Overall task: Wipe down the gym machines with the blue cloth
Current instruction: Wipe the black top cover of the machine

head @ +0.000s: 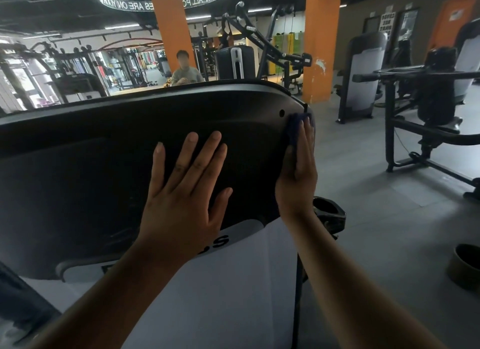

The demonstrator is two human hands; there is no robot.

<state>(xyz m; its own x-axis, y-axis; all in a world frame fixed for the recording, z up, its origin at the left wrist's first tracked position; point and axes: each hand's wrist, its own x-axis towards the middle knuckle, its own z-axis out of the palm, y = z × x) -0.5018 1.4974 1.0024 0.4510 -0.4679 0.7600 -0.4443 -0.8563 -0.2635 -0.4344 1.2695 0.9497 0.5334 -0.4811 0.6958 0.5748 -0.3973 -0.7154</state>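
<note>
A gym machine's wide black top cover (104, 146) fills the middle of the head view, with a white panel (220, 283) below it. My left hand (181, 192) lies flat on the black cover, fingers straight and spread. My right hand (298, 167) presses the blue cloth (294, 130) against the cover's right edge with straight fingers. Only a dark blue strip of the cloth shows past my fingers; the rest is hidden under the palm.
A black weight machine (428, 102) stands to the right on the grey floor (363, 179). Two orange pillars (322, 42) rise behind. A seated person (185, 74) is beyond the cover. A dark round bowl-like object (465, 268) sits on the floor at lower right.
</note>
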